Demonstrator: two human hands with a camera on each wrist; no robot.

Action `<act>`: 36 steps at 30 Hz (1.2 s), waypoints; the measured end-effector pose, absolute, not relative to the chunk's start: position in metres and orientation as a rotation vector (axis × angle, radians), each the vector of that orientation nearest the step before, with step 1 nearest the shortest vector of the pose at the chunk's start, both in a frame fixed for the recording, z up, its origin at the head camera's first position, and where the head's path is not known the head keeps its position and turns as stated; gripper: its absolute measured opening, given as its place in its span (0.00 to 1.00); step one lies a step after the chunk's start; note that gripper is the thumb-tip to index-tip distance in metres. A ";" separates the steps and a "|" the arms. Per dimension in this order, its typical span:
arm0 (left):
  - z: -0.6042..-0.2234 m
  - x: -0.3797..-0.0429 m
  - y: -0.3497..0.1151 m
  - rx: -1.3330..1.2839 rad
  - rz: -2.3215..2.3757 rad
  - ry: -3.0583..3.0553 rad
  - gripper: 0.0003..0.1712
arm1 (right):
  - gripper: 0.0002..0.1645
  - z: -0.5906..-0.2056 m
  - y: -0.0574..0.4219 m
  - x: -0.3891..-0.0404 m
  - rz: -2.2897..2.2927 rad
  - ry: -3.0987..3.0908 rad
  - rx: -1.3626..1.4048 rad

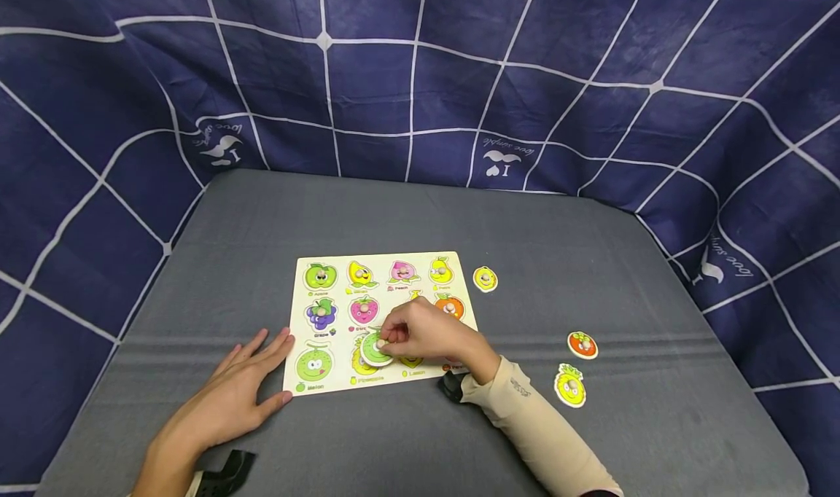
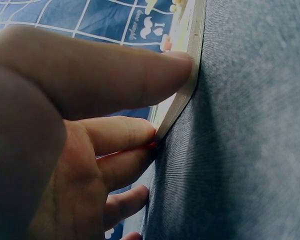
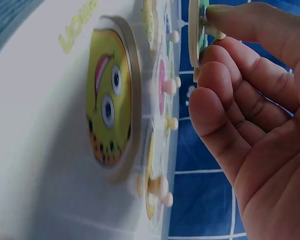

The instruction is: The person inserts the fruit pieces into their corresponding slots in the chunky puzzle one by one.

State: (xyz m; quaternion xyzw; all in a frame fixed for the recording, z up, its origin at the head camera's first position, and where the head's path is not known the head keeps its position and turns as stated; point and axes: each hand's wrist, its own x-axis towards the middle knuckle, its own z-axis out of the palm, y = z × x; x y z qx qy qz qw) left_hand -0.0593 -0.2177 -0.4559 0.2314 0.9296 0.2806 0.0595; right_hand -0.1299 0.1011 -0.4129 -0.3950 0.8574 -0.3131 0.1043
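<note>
A wooden fruit puzzle board (image 1: 382, 259) lies on the grey surface. My right hand (image 1: 429, 329) pinches a round green melon piece (image 1: 372, 350) by its small knob. The piece is tilted and held over the bottom row, overlapping the pineapple picture. In the right wrist view the melon piece (image 3: 194, 35) appears edge-on above the board, near the lemon picture (image 3: 107, 95). My left hand (image 1: 226, 402) has its fingers spread against the board's left edge. Its thumb (image 2: 175, 75) touches the board's edge in the left wrist view. The melon picture (image 1: 314, 364) is at bottom left.
Right of the board lie a yellow lemon piece (image 1: 485, 279), a red-orange fruit piece (image 1: 582, 345) and a pineapple piece (image 1: 570, 385). Knobbed pieces such as the apple (image 1: 320, 277) and grapes (image 1: 321, 315) sit in the board. A blue checked curtain (image 1: 367, 81) surrounds the surface.
</note>
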 end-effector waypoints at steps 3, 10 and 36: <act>-0.456 -0.059 -0.218 0.702 0.851 2.814 0.46 | 0.05 -0.415 0.096 -0.132 -0.910 2.510 -1.191; -0.455 -0.060 -0.218 0.700 0.843 2.812 0.46 | 0.06 -0.422 0.083 -0.135 -0.889 2.497 -1.252; -0.457 -0.061 -0.217 0.704 0.829 2.815 0.45 | 0.05 -0.430 0.038 -0.133 -0.830 2.446 -1.269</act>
